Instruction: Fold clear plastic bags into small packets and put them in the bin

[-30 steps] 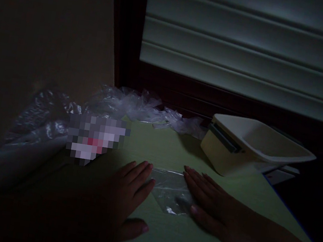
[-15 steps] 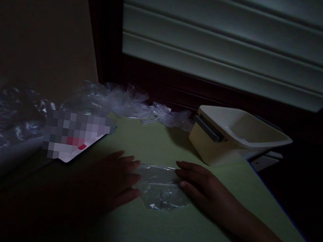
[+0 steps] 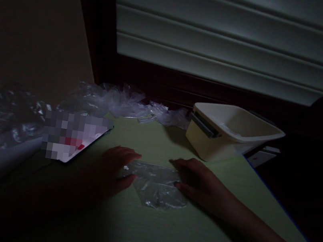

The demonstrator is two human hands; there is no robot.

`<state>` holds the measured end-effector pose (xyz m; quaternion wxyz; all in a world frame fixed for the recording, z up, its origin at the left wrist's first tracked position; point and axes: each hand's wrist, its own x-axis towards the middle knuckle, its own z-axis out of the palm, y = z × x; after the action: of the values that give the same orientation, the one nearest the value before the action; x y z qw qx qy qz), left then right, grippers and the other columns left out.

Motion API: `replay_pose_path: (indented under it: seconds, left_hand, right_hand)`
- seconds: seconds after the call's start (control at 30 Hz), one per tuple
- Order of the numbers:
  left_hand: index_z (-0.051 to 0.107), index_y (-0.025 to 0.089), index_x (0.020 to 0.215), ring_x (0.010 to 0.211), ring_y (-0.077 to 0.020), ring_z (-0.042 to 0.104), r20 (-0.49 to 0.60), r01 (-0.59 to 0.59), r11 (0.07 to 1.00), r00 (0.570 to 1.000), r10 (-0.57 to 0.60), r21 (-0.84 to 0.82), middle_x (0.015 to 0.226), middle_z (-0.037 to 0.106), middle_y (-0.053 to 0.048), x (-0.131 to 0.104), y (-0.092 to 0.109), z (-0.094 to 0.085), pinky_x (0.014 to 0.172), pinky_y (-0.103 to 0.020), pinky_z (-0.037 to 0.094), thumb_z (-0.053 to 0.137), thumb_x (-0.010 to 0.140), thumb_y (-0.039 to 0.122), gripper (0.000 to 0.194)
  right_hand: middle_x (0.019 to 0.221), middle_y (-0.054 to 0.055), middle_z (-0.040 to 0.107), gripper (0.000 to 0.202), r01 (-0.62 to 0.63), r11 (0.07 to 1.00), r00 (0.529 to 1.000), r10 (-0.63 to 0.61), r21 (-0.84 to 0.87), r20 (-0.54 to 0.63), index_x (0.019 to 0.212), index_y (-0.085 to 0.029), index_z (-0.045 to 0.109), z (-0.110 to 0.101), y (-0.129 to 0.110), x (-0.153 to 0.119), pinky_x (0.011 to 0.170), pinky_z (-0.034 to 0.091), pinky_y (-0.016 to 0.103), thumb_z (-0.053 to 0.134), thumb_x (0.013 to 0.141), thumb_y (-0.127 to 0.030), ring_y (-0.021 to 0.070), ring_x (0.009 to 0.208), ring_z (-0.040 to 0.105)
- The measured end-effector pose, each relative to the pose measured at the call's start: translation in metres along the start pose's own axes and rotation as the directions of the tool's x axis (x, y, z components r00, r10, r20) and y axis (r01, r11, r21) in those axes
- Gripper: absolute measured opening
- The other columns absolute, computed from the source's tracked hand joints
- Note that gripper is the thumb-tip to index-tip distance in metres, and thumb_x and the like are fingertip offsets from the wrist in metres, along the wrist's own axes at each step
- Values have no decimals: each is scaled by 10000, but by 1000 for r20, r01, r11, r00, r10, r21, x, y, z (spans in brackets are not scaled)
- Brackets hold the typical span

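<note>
A clear plastic bag [image 3: 157, 187], thin and wrinkled, lies on the green tabletop between my two hands. At its left side is my left hand [image 3: 118, 167], dark in the shadow, its thumb apart from the fingers and close to the bag's edge. From the right, my right hand [image 3: 197, 179] reaches over the bag's right edge, with a gap between thumb and fingers. The fingertips of both hands are near or touching the film; firm contact is hard to make out in the dim light.
A cream plastic bin [image 3: 206, 144] with dark handles stands at the table's right edge. Heaped clear plastic bags [image 3: 106, 100] line the back and left. A phone-like device [image 3: 67, 157] with a blurred screen leans at the left. Behind is a slatted shutter [image 3: 223, 33].
My left hand's spread fingers have drawn together, away from its thumb. My right hand's fingers have lifted and parted from its thumb. The bag's left part is more crumpled. The view has shifted slightly.
</note>
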<state>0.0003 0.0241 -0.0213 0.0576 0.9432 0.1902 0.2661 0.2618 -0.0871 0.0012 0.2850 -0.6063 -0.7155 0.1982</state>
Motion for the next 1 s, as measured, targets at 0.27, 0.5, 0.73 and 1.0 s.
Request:
replay_pose_path:
  seconds: [0.27, 0.5, 0.73, 1.0]
  left_hand:
    - [445, 218, 1189, 875, -162, 541, 26, -6, 977, 1000, 12, -214, 978, 533, -32, 6, 12, -6, 775, -291, 482, 498, 799, 67, 421]
    - [338, 263, 1294, 826, -127, 564, -35, 48, 902, 997, -70, -429, 1089, 505, -40, 7, 15, -2, 785, -288, 484, 512, 761, 75, 591]
    - [599, 187, 1014, 740, -149, 595, 178, 245, 851, 967, -181, -465, 846, 634, -20, 7, 8, 0, 669, -258, 472, 565, 744, 213, 273]
    - [631, 178, 836, 679, -131, 566, 158, 178, 890, 980, -122, -419, 770, 621, -11, 11, 13, -4, 644, -236, 441, 470, 789, 198, 169]
  right_hand:
    - [887, 55, 579, 180, -81, 997, 996, 80, 8, 32, 880, -191, 593, -5, -6, -5, 727, 465, 350, 655, 714, -221, 212, 831, 568]
    - [758, -15, 526, 180, -139, 959, 987, 114, 247, 110, 889, -195, 484, -1, -15, -8, 546, 404, 229, 561, 731, -154, 121, 637, 494]
    - [838, 16, 569, 175, -80, 928, 995, 51, 363, 86, 969, -190, 534, 1, -13, -8, 593, 442, 237, 548, 795, -171, 127, 703, 531]
    - [971, 58, 650, 291, -82, 973, 992, 60, 215, 108, 1059, -190, 564, 1, -10, -10, 698, 493, 293, 570, 773, -134, 171, 806, 615]
